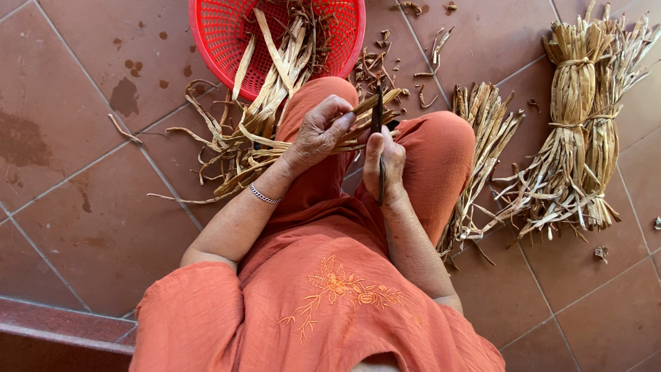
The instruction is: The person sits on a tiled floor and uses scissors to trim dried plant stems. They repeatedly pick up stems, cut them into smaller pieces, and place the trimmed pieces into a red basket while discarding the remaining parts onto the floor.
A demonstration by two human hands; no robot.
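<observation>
Over our knees, we see our two hands close together. Our left hand [320, 131] is curled around a few dry strips [358, 114], pinching them between thumb and fingers. Our right hand [383, 165] is closed around one thin dark tool [379, 141] that stands almost straight up. The tool touches the strips right where our hands meet. We cannot tell just what kind of tool it is.

On our left wrist sits one silver bracelet [264, 195]. We wear orange clothes with stitched flowers on the front.

One red basket [213, 34] stands on the tile floor [82, 138] just past our knees. Some strips hang out of it and join a loose pile [227, 148] that spreads across our left leg and the floor.

To the right we count two tied bundles [585, 117] lying side by side and touching. One loose heap [482, 145] of strips lies between them and our right knee. Small scraps [375, 65] are scattered near the basket. The floor has a few dark wet spots.
</observation>
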